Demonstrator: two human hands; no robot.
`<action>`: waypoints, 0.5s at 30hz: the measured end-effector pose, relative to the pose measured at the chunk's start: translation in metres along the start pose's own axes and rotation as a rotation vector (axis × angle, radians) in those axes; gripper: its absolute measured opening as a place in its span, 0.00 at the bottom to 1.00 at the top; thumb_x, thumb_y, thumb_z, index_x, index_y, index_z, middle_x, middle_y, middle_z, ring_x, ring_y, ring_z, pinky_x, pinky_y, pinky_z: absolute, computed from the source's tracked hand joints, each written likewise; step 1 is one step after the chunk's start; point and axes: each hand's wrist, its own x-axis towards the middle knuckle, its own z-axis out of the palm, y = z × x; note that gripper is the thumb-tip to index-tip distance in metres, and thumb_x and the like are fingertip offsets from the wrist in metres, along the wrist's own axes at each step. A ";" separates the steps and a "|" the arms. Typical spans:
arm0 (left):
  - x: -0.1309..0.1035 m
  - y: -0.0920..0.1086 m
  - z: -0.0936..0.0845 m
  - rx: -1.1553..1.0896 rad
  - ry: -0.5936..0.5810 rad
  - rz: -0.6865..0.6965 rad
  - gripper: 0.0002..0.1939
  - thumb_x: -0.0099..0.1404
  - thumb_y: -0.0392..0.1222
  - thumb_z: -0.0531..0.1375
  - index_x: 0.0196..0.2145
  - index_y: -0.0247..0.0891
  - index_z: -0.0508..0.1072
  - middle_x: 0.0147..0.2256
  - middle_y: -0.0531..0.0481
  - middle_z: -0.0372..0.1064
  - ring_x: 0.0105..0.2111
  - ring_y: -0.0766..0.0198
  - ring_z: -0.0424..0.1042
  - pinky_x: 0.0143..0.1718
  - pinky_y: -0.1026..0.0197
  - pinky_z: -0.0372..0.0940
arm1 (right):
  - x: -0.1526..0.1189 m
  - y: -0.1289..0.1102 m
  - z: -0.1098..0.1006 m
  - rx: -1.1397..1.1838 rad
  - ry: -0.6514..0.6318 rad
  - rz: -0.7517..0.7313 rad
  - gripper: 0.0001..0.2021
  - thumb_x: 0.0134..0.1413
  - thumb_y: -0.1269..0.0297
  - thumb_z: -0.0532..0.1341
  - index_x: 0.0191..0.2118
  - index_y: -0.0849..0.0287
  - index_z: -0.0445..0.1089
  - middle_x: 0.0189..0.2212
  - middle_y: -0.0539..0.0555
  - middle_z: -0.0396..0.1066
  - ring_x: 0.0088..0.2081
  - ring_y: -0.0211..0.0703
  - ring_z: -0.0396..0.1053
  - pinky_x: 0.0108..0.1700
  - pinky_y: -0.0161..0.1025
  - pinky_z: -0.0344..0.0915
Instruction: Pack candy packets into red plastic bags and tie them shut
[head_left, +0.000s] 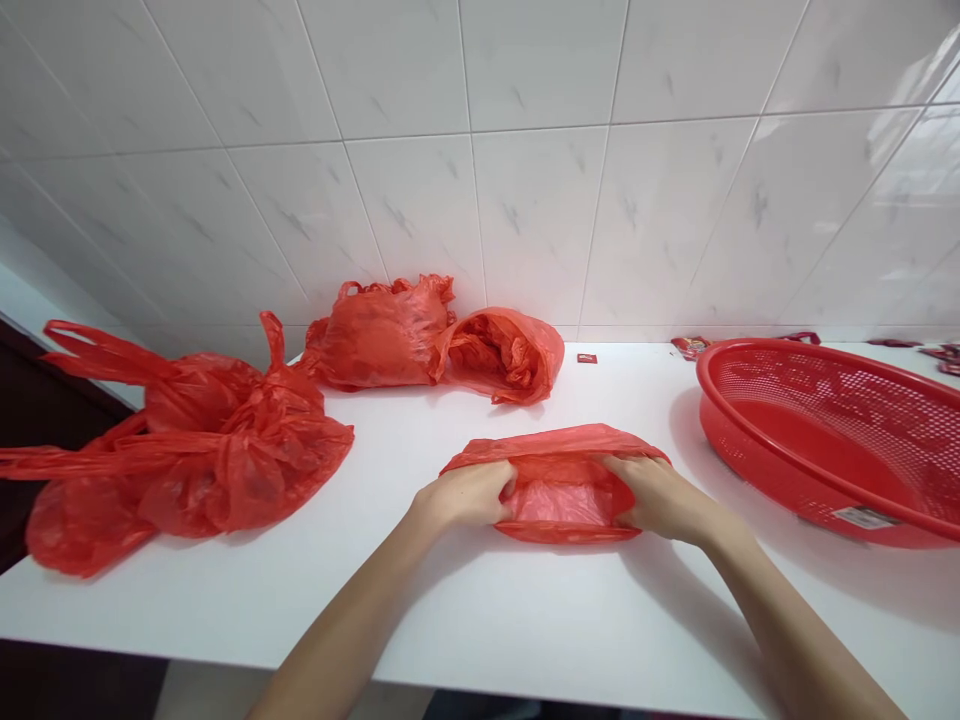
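Note:
A red plastic bag (555, 532) lies on the white table with its mouth spread wide toward me. My left hand (472, 492) grips the left side of its rim, fingers curled inside the opening. On the opposite side, my right hand (646, 492) holds the rim, its fingertips partly hidden in the bag. Between the hands the pinkish inner lining shows, and I see no contents there. Just behind is another red bag (544, 345), rolled open with crumpled red plastic inside.
Filled, knotted red bags (247, 465) sit at the left, and one more full bag (382, 335) leans near the tiled wall (540, 220). A large red plastic basket (739, 462) stands at the right. Small red packets (690, 347) lie behind it, and a tiny one (587, 358) lies near the wall.

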 end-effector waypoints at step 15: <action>-0.004 0.001 0.008 -0.053 0.905 0.742 0.10 0.67 0.32 0.57 0.36 0.41 0.77 0.51 0.44 0.74 0.54 0.56 0.72 0.64 0.43 0.59 | -0.030 0.022 -0.054 0.504 0.375 -0.168 0.14 0.59 0.55 0.61 0.47 0.52 0.78 0.47 0.54 0.80 0.50 0.52 0.75 0.54 0.47 0.70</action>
